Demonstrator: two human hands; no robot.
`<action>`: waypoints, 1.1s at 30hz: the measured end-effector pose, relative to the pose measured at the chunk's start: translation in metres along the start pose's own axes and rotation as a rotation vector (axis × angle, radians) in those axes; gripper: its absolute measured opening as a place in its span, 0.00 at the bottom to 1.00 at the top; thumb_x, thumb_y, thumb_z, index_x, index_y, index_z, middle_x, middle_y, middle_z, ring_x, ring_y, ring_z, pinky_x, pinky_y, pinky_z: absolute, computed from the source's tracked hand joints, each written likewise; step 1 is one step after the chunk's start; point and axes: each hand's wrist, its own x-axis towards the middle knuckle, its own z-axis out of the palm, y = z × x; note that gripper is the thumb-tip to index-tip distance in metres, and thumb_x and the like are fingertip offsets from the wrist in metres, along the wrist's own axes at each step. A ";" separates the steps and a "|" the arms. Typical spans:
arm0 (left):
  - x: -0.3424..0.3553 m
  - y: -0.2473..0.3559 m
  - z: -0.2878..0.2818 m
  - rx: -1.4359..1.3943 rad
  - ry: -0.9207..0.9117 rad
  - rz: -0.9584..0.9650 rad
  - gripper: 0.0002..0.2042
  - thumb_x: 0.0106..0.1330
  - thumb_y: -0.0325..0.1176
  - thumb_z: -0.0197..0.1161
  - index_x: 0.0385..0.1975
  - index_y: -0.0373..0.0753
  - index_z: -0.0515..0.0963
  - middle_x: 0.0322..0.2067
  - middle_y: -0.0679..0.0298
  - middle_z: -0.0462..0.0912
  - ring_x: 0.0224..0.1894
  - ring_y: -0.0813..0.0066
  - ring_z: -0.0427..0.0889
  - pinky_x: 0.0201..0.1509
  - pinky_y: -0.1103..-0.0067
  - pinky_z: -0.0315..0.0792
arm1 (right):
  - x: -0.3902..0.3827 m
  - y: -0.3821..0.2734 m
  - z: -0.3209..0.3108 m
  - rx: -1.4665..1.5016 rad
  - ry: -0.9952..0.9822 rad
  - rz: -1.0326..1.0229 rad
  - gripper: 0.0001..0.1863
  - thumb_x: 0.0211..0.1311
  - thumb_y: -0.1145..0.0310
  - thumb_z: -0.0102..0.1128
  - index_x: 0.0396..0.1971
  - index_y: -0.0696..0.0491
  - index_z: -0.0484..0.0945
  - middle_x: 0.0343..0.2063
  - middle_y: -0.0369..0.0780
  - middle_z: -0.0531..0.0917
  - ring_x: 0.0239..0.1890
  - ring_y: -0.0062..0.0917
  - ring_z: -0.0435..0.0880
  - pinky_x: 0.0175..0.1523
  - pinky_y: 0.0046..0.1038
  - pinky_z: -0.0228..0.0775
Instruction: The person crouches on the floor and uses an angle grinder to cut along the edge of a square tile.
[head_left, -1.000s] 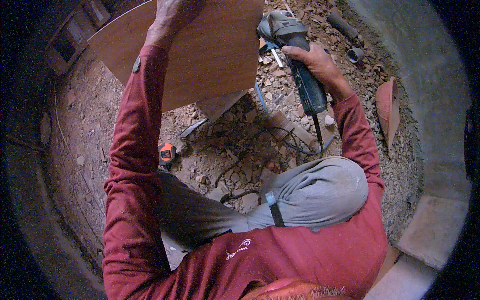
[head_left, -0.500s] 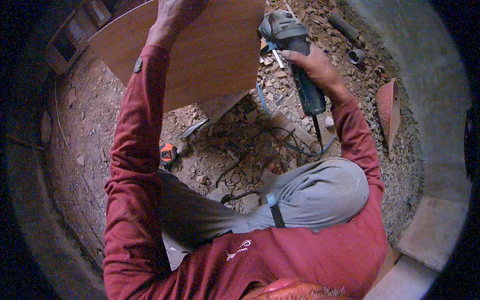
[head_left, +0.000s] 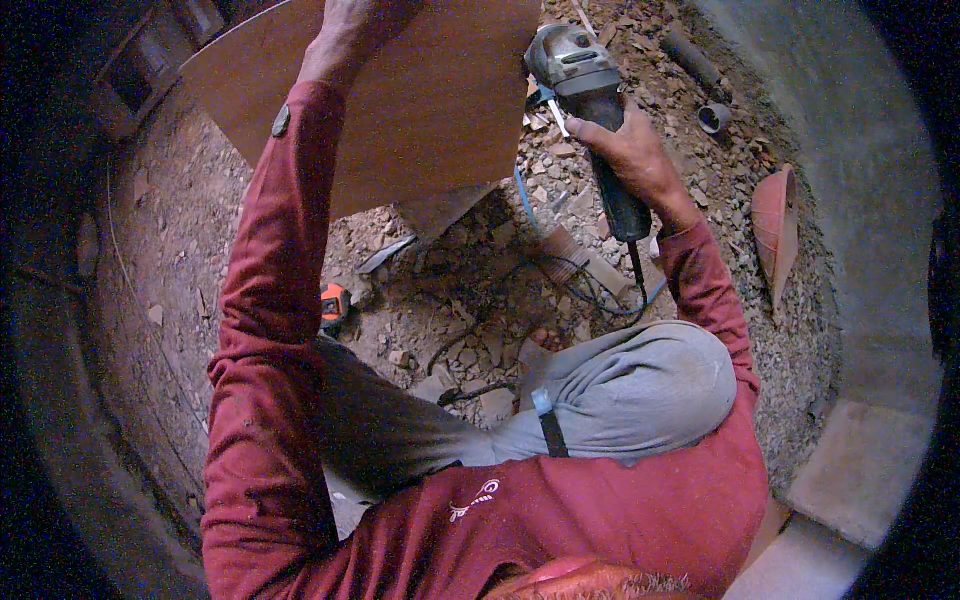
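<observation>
My right hand (head_left: 632, 155) is wrapped around the dark body of an angle grinder (head_left: 618, 200). Its grey metal head (head_left: 575, 58) is beside the right edge of a large brown wood-grain panel (head_left: 440, 110), and its disc is hidden from me. A black cord runs down from the grinder's rear end. At the top edge my left hand (head_left: 355, 35) is over the panel; its fingers run out of the picture, so their grip does not show. The panel has a thin pale edge, and a smaller slab (head_left: 445, 208) lies under its near side.
An orange and black tape measure (head_left: 334, 305) lies by my left knee. Broken rubble (head_left: 540, 185) covers the ground, with cord loops (head_left: 590, 285) across it. To the right are a reddish bowl-like piece (head_left: 774, 225), a short pipe (head_left: 713, 118) and a concrete wall (head_left: 850, 150).
The grinder and my right hand have shifted slightly down and to the right in view. My left hand stays over the panel, which looks nearly unmoved.
</observation>
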 end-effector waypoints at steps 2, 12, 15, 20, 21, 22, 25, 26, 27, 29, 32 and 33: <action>0.000 0.000 0.001 -0.004 0.001 0.006 0.07 0.63 0.37 0.61 0.31 0.42 0.82 0.31 0.53 0.86 0.40 0.51 0.85 0.46 0.58 0.75 | -0.001 -0.001 0.000 0.006 -0.001 -0.015 0.27 0.59 0.51 0.71 0.50 0.56 0.77 0.33 0.32 0.80 0.31 0.17 0.75 0.36 0.24 0.69; 0.000 -0.001 -0.001 -0.036 -0.003 0.044 0.10 0.64 0.42 0.64 0.32 0.42 0.81 0.31 0.54 0.85 0.40 0.50 0.84 0.46 0.59 0.75 | 0.002 0.002 0.005 0.044 0.002 -0.031 0.29 0.59 0.52 0.73 0.52 0.56 0.75 0.34 0.32 0.79 0.32 0.16 0.75 0.37 0.22 0.69; -0.001 -0.003 -0.001 -0.044 -0.003 0.038 0.10 0.65 0.43 0.64 0.33 0.42 0.81 0.32 0.54 0.85 0.40 0.50 0.84 0.46 0.58 0.75 | 0.002 0.001 0.006 0.055 0.006 -0.076 0.29 0.59 0.52 0.73 0.52 0.56 0.75 0.34 0.32 0.79 0.32 0.16 0.75 0.37 0.22 0.69; -0.001 -0.002 0.000 -0.053 -0.011 0.030 0.11 0.65 0.43 0.64 0.34 0.42 0.82 0.32 0.53 0.85 0.41 0.50 0.84 0.47 0.58 0.75 | 0.002 0.002 0.006 0.027 0.038 -0.118 0.30 0.59 0.52 0.73 0.53 0.56 0.75 0.35 0.32 0.80 0.33 0.16 0.75 0.37 0.22 0.69; -0.001 -0.002 0.000 -0.059 -0.004 0.038 0.11 0.65 0.43 0.64 0.34 0.42 0.82 0.32 0.53 0.85 0.41 0.50 0.84 0.47 0.58 0.75 | 0.002 0.001 0.006 0.028 0.034 -0.125 0.30 0.59 0.52 0.73 0.54 0.56 0.75 0.35 0.32 0.80 0.33 0.16 0.75 0.38 0.23 0.69; -0.002 -0.002 0.000 -0.066 0.002 0.047 0.11 0.65 0.42 0.64 0.34 0.42 0.82 0.32 0.53 0.85 0.41 0.50 0.84 0.47 0.58 0.75 | 0.002 0.001 0.005 0.029 0.030 -0.133 0.30 0.59 0.52 0.73 0.54 0.56 0.75 0.36 0.32 0.80 0.33 0.16 0.75 0.38 0.23 0.69; 0.000 -0.002 0.000 -0.041 -0.018 0.029 0.10 0.66 0.42 0.63 0.34 0.41 0.82 0.33 0.53 0.85 0.41 0.50 0.84 0.47 0.58 0.75 | 0.001 0.003 0.006 0.045 0.044 -0.165 0.30 0.59 0.52 0.73 0.55 0.55 0.75 0.36 0.33 0.81 0.34 0.17 0.76 0.39 0.23 0.69; 0.001 -0.001 0.000 -0.037 -0.023 0.025 0.10 0.66 0.42 0.62 0.34 0.41 0.82 0.33 0.53 0.86 0.41 0.50 0.84 0.47 0.58 0.75 | 0.001 0.003 0.006 0.048 0.037 -0.160 0.30 0.59 0.52 0.72 0.55 0.56 0.75 0.36 0.33 0.81 0.34 0.17 0.76 0.39 0.24 0.70; 0.000 -0.001 0.000 -0.034 -0.028 0.017 0.10 0.66 0.42 0.62 0.34 0.41 0.82 0.33 0.53 0.86 0.41 0.50 0.84 0.48 0.58 0.75 | 0.001 0.000 0.007 0.049 0.027 -0.154 0.30 0.60 0.52 0.72 0.55 0.56 0.75 0.37 0.33 0.81 0.34 0.17 0.76 0.40 0.24 0.70; -0.002 -0.002 0.000 -0.022 -0.040 0.003 0.11 0.66 0.42 0.62 0.34 0.41 0.82 0.33 0.52 0.86 0.41 0.50 0.85 0.48 0.58 0.75 | -0.001 -0.006 0.008 0.031 0.018 -0.115 0.30 0.60 0.52 0.72 0.55 0.56 0.75 0.38 0.34 0.81 0.35 0.18 0.77 0.41 0.24 0.71; 0.000 0.000 -0.003 -0.007 -0.048 -0.004 0.11 0.66 0.42 0.61 0.34 0.41 0.83 0.33 0.52 0.86 0.41 0.50 0.85 0.48 0.58 0.75 | -0.003 -0.012 0.006 -0.010 0.028 -0.053 0.30 0.59 0.52 0.72 0.54 0.56 0.75 0.38 0.35 0.82 0.37 0.19 0.78 0.42 0.25 0.72; 0.000 0.001 -0.003 -0.015 -0.045 -0.002 0.11 0.66 0.42 0.61 0.34 0.41 0.83 0.33 0.52 0.86 0.41 0.50 0.85 0.48 0.58 0.75 | -0.002 -0.008 0.005 -0.016 0.032 -0.055 0.30 0.59 0.52 0.72 0.54 0.56 0.75 0.38 0.35 0.82 0.37 0.19 0.78 0.43 0.25 0.72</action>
